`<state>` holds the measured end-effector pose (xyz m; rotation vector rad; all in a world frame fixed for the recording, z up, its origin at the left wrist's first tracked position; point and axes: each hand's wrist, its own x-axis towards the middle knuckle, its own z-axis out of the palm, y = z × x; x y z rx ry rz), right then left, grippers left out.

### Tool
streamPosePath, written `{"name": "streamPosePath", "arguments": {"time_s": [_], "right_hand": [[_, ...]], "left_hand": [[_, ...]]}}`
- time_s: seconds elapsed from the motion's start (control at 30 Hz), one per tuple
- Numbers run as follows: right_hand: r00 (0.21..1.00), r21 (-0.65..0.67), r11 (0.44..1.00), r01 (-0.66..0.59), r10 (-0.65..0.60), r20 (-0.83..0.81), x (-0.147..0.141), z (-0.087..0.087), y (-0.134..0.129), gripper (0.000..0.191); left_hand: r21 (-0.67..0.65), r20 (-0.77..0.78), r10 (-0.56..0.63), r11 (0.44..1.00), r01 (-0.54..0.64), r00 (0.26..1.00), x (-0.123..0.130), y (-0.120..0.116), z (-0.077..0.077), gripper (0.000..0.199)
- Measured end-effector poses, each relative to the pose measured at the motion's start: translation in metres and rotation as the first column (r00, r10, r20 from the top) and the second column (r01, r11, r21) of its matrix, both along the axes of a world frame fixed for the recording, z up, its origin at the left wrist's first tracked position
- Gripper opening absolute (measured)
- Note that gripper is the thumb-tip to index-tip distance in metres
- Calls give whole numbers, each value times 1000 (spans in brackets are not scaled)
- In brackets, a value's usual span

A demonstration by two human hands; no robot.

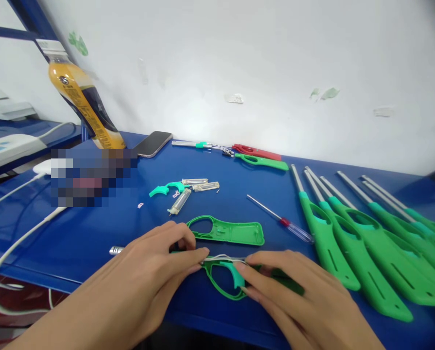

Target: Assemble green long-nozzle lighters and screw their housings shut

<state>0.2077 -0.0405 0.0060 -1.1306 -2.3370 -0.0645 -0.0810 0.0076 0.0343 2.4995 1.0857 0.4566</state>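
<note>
Close to the table's front edge, both my hands hold an opened green lighter body (217, 287) with a long metal tube (115, 250). The fingers of my left hand (159, 265) pinch it at the tube end. My right hand (290, 287) grips the handle end, its fingers near the teal trigger (236, 273). A thin white wire (222, 257) runs between my fingertips. Just beyond lies the other green shell half (235, 232), hollow side up. My hands hide much of the body's inside.
Trigger parts (159, 190) and a clear fuel tank (181, 201) lie farther back. A screwdriver (292, 229) rests before several green lighters (377, 238) at right. Behind are a phone (154, 144), a bottle (82, 97), a red shell (257, 151) and a white cable (6, 253) at left.
</note>
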Motion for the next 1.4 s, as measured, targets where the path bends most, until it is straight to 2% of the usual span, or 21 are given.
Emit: {"name": "streamPosePath", "arguments": {"time_s": [0.1, 0.23, 0.37, 0.5, 0.77, 0.97, 1.2, 1.27, 1.33, 1.4], "right_hand": [[1000, -11, 1000, 0, 0, 7, 0, 0, 1, 29], [1000, -19, 1000, -3, 3, 9, 1, 0, 1, 28], [1000, -21, 1000, -3, 4, 16, 1, 1, 0, 30], [1000, -28, 1000, -1, 2, 22, 0, 1, 1, 31], [1000, -50, 999, -1, 2, 21, 5, -4, 0, 32], [1000, -58, 998, -4, 5, 22, 5, -2, 0, 34], [1000, -51, 999, 2, -1, 12, 4, -2, 0, 32], [1000, -42, 999, 5, -4, 4, 3, -2, 0, 31], [1000, -43, 999, 10, -10, -16, 3, -1, -1, 29], [999, -66, 998, 15, -18, -34, 3, -1, -2, 29]], "left_hand": [[-5, -21, -24, 1000, 24, 999, 1, -2, 2, 45], [27, 4, -6, 1000, 6, 1000, 5, -1, 2, 41], [85, 142, 21, 996, -33, 990, 8, 2, 0, 38], [90, 239, 17, 995, -39, 971, 8, 5, -2, 35], [19, 174, 24, 999, -27, 984, 5, 1, -5, 39], [-13, 161, 20, 1000, -18, 987, 8, 4, -2, 43], [73, 127, 68, 994, -78, 990, 10, 1, -4, 34], [119, 92, 84, 988, -95, 992, 9, -2, -7, 45], [139, 62, 42, 989, -50, 997, 9, -5, -9, 60], [130, 65, -19, 991, 10, 998, 12, -7, -9, 61]]}}
